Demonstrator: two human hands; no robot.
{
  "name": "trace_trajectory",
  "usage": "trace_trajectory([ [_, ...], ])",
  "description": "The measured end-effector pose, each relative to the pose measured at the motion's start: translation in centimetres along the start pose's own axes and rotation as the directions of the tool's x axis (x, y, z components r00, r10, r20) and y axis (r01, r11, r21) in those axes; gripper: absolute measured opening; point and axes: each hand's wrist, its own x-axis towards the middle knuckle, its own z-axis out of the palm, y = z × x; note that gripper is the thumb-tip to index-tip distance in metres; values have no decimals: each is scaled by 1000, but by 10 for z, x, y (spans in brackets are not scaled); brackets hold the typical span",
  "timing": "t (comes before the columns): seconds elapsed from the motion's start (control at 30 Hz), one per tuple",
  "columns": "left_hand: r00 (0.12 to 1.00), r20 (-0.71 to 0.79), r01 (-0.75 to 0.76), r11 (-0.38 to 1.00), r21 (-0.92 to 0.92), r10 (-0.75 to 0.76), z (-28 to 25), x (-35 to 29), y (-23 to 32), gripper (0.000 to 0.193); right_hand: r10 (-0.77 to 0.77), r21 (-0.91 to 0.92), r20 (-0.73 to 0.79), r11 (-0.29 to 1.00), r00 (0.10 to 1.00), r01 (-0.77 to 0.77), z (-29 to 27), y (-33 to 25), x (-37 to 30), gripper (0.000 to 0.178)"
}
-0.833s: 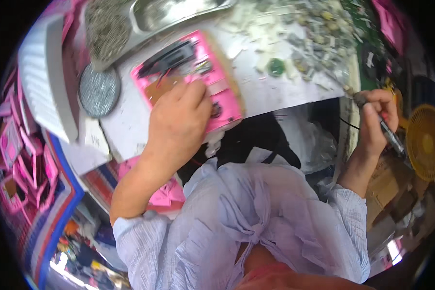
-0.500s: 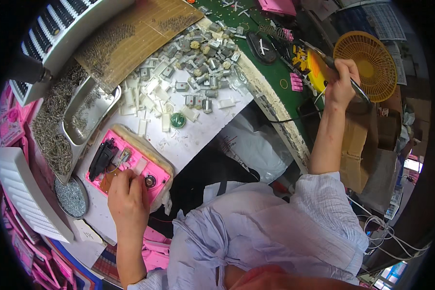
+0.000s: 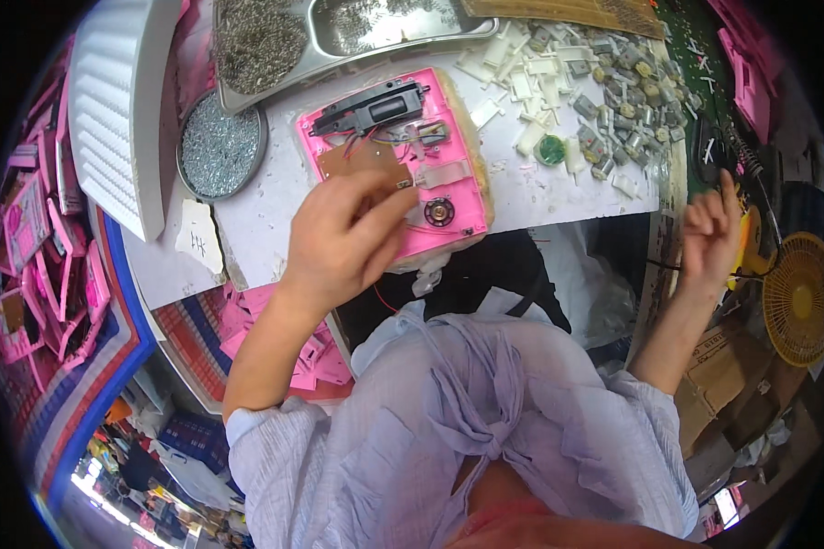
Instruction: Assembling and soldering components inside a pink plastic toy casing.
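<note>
A pink plastic casing lies on a padded cloth on the bench. It holds a black plastic mechanism, thin wires, a small motor and a round speaker. My left hand is over the casing's near left part, thumb and fingers pinched at the edge of a brown circuit board. The fingertips' exact grip is partly hidden. Off to the right, my right hand is raised with nothing in it. Its index finger points out and the others curl loosely, beside a yellow holder.
Small motors and white plastic parts are heaped behind the casing. A metal tray and a round dish of screws stand farther left. A yellow basket is at the right. Pink casings pile at far left.
My right hand has let go of the pen-like corded tool it held. My view has turned left, so the casing now sits nearer the middle. The left hand stays at the circuit board.
</note>
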Motion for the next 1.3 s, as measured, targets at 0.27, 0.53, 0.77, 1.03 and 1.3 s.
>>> trace_trajectory([
  [0.27, 999, -3, -42, 997, 68, 42, 7, 9, 1, 36, -188, -536, 783, 279, 593, 796, 187, 120, -10, 11],
  [0.53, 980, -188, -43, 996, 74, 56, 12, 13, -4, 32, 234, -712, 676, -37, 699, 701, 238, 123, 4, 27],
  [0.77, 970, -234, -23, 989, 145, 57, 12, 34, -12, 27, 281, -661, 667, -203, 690, 722, 254, 119, 0, 27],
  [1.03, 976, -190, -68, 978, 197, 106, 14, 53, -21, 20, 255, -706, 682, -13, 685, 708, 236, 119, 10, 22],
  [1.3, 986, -150, -51, 982, 180, 79, 16, 62, -21, 14, 291, -257, 820, -583, 494, 770, 254, 145, -31, 8],
])
